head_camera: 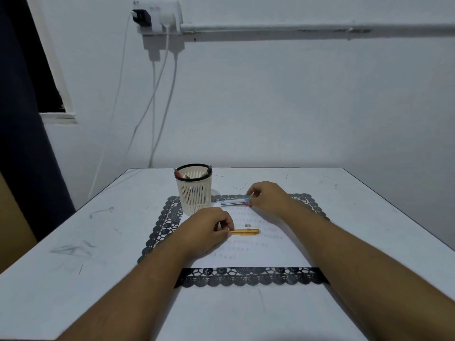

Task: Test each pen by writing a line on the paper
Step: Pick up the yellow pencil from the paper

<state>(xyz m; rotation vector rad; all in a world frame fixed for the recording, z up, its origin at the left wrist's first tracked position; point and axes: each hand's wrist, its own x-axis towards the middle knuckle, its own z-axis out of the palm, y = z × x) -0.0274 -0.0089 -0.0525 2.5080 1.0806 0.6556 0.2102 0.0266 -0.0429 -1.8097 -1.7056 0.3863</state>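
At frame centre an orange pen point(245, 232) is pinched flat on the paper point(268, 249) by the left hand point(205, 232); a pale pen point(235, 201) (upper centre) is gripped by the right hand point(267, 196); smudging is risked if ink is dragged.

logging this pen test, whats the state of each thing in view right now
left hand: pinching the orange pen's end
orange pen: lying flat on the paper
right hand: gripping the pens at the paper's far edge
paper: flat on the mat, faint marks
pen holder: upright, pens inside
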